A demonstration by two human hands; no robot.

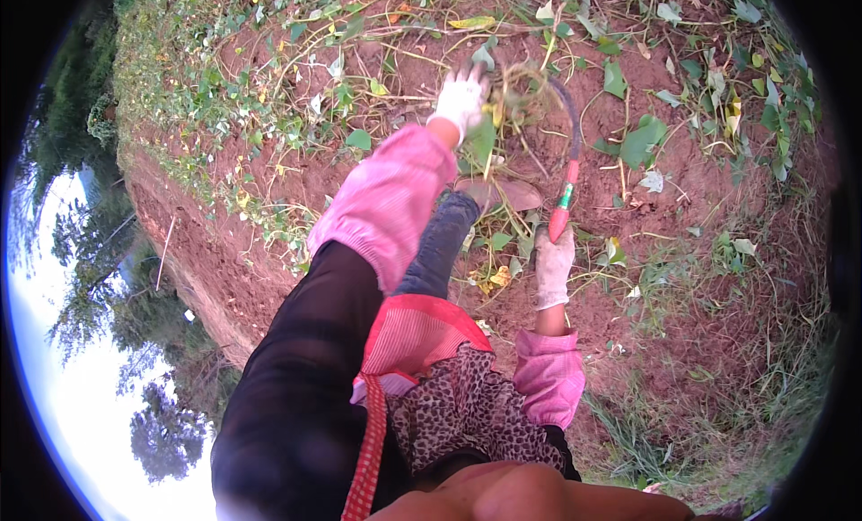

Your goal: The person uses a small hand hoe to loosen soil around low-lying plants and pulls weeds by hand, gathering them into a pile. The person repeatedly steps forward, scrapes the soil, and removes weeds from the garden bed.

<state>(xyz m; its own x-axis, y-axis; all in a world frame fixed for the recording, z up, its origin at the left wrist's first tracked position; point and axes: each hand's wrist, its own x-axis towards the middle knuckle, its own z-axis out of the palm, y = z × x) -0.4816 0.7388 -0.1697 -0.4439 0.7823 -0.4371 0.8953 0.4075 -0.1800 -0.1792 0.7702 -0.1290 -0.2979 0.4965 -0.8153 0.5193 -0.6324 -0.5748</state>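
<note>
A sickle (574, 127) with a dark curved blade and a red handle with a green band is gripped in my right hand (553, 259), which wears a white glove. The blade arcs up and left, its tip end lost among tangled vine stems (522, 83). My left hand (463, 98), in a white glove with dark fingertips, reaches over the vines just left of the blade. Blur hides whether its fingers close on any stem. Large green leaves (482, 140) hang right beside that wrist.
Reddish soil (377, 63) carries trailing vines with green and yellow leaves (643, 140). My shoe (518, 195) stands among stems below the sickle's curve. Grass (633, 440) covers the lower right. A pale stick (166, 253) lies by the field's left edge, near trees (165, 430).
</note>
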